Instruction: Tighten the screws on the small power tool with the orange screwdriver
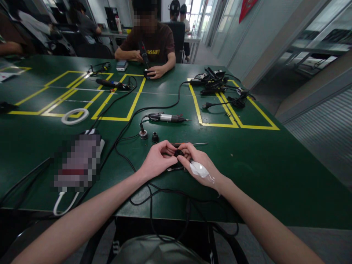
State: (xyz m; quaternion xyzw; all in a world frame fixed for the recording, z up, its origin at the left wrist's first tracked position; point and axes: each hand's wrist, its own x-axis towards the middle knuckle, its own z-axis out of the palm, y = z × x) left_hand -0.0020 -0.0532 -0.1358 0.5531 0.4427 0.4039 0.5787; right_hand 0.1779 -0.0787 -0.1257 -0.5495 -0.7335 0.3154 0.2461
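Between the fingers of both my hands is a small black round part (179, 153), held just above the green table. My left hand (158, 158) pinches it from the left, thumb and fingertips bent round it. From the other side my right hand (200, 162), with a white dressing taped on its back, closes on the same part. Behind my fingers lies a thin screwdriver (202, 143), its handle mostly hidden. A black cone-shaped collar (155, 137) and a metal part with a short shaft (142, 132) stand just beyond my left hand. Something dark under my hands is partly covered.
An electric screwdriver (166, 117) lies farther out. Black cables (129, 123) loop across the table and under my wrists. Left are a phone-like device (79, 159) and a white tape ring (75, 116); right, a pile of black tools (211, 80). A person (154, 44) works opposite.
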